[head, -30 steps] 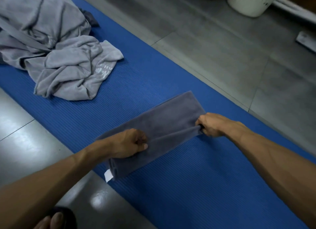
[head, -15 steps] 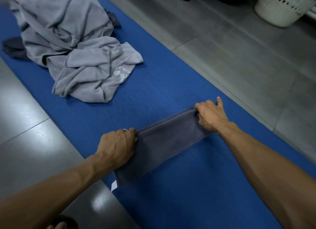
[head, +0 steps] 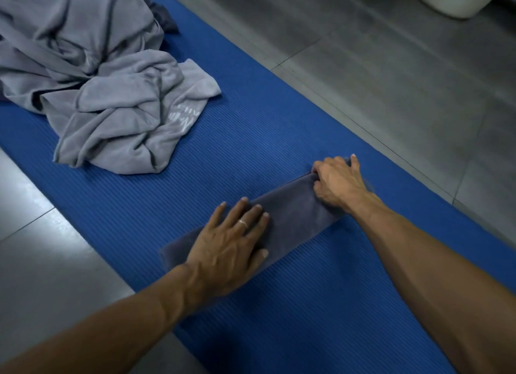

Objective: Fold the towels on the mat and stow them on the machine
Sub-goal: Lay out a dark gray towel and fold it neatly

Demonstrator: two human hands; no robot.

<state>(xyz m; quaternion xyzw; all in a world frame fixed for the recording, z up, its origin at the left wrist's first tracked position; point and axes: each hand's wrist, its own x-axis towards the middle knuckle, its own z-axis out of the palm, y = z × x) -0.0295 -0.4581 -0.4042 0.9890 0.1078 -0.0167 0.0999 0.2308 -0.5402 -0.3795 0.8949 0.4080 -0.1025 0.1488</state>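
Towel (head: 290, 214), folded narrow: left hand (head: 231, 245) presses flat to pin it; right hand (head: 337, 181) pinches far end, likely for next fold.

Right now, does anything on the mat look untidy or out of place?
Only the light grey towels, crumpled in a heap at the mat's far left. The dark towel under both hands lies flat and neatly folded.
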